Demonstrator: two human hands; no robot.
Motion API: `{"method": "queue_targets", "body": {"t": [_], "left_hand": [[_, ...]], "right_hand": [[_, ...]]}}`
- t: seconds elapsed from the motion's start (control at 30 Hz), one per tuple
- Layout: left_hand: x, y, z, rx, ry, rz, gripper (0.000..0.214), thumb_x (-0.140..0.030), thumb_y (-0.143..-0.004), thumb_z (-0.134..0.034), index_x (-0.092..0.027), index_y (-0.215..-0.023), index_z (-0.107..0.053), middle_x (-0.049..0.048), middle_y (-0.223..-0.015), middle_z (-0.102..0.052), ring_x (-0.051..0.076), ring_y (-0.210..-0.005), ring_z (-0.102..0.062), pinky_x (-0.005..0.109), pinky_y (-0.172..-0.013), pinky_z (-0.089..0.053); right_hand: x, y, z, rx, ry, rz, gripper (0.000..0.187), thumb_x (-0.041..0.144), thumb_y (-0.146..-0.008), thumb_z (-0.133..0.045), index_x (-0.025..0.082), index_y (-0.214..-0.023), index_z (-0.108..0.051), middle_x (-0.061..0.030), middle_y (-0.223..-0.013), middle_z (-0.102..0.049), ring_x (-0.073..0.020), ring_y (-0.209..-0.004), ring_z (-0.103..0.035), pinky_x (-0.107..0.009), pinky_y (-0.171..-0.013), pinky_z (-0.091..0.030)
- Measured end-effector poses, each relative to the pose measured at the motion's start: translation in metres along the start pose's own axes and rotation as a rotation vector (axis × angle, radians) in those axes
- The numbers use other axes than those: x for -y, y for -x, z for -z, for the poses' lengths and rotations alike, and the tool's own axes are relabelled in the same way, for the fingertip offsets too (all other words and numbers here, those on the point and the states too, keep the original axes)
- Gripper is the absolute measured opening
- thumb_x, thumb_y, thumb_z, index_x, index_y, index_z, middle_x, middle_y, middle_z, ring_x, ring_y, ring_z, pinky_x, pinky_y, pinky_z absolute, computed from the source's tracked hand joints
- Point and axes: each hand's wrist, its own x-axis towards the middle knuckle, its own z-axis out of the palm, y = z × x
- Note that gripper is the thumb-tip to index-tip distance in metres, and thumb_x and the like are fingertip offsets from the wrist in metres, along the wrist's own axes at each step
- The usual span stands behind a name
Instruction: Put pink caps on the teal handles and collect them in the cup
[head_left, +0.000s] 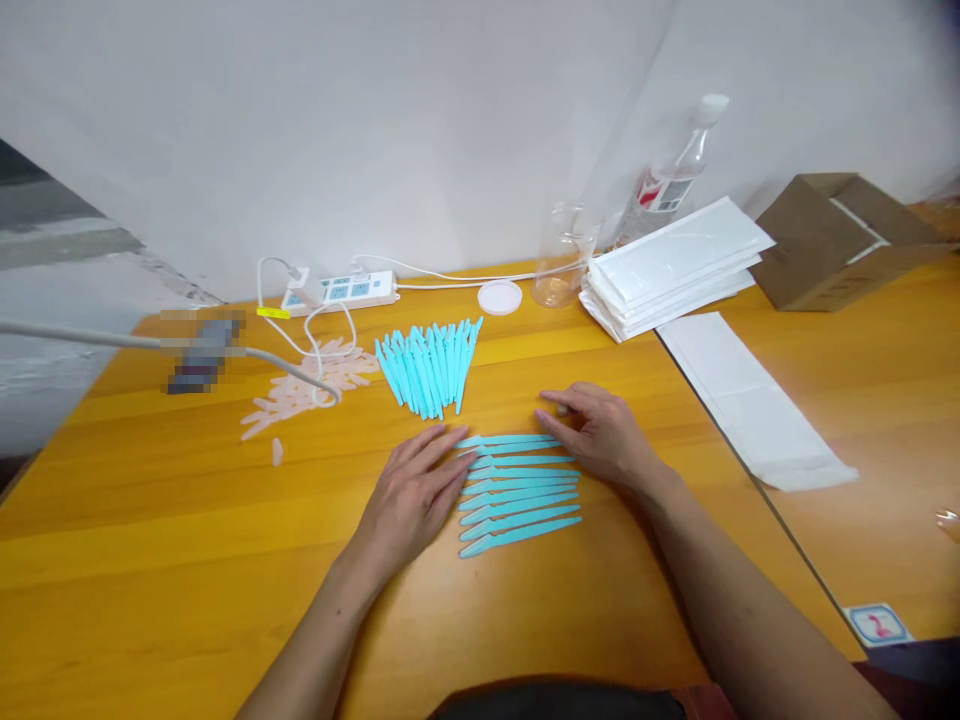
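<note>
Several light-blue eyebrow razors point(519, 495) lie side by side in a row on the wooden table, their wider ends to the left. My left hand point(411, 492) lies with fingers stretched out, its fingertips at the left ends of the upper razors. At the right end of the topmost razor is my right hand point(600, 436), thumb and index finger apart, with nothing visible held between them. Beyond both hands sits a fanned pile of more light-blue razors point(429, 368). Small pale pink translucent pieces point(300, 388) are heaped left of that pile.
Along the wall stand a white power strip point(341, 292) with cables, a round lid point(500, 296), a clear plastic jar point(556, 270) and a bottle point(667, 185). White packets point(675, 265), a flat white sleeve point(750, 400) and a cardboard box point(832, 245) occupy the right side.
</note>
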Motion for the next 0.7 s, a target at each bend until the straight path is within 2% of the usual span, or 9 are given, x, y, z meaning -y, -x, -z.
{"method": "queue_targets", "body": {"t": [0.13,0.3,0.7], "left_hand": [[0.009,-0.014,-0.008,-0.003,0.072,-0.011,0.026,-0.024,-0.093,-0.058,-0.027,-0.116,-0.071,0.0033,-0.132,-0.065,0.023,-0.122,-0.058,0.045,-0.105,-0.046],[0.011,-0.021,-0.016,-0.022,0.094,0.015,0.02,-0.025,-0.093,-0.06,-0.027,-0.106,-0.075,0.0034,-0.12,-0.071,0.023,-0.11,-0.063,0.045,-0.096,-0.05],[0.005,-0.021,-0.018,-0.065,0.146,0.062,0.019,-0.026,-0.091,-0.061,-0.024,-0.106,-0.073,0.0084,-0.114,-0.071,0.023,-0.103,-0.065,0.043,-0.091,-0.051]], "right_hand": [[-0.003,0.0,-0.001,-0.027,-0.003,-0.038,0.025,0.032,-0.093,-0.059,0.016,-0.104,-0.074,-0.0049,-0.076,-0.065,-0.0177,-0.072,-0.06,-0.031,-0.07,-0.047],[-0.005,0.0,-0.003,-0.018,0.015,-0.05,0.023,0.031,-0.092,-0.059,0.017,-0.102,-0.074,-0.0046,-0.075,-0.065,-0.0178,-0.071,-0.06,-0.03,-0.069,-0.047],[-0.004,0.0,-0.002,-0.009,0.016,-0.057,0.023,0.031,-0.092,-0.058,0.018,-0.103,-0.074,-0.0053,-0.075,-0.065,-0.0183,-0.071,-0.061,-0.03,-0.067,-0.047]]}}
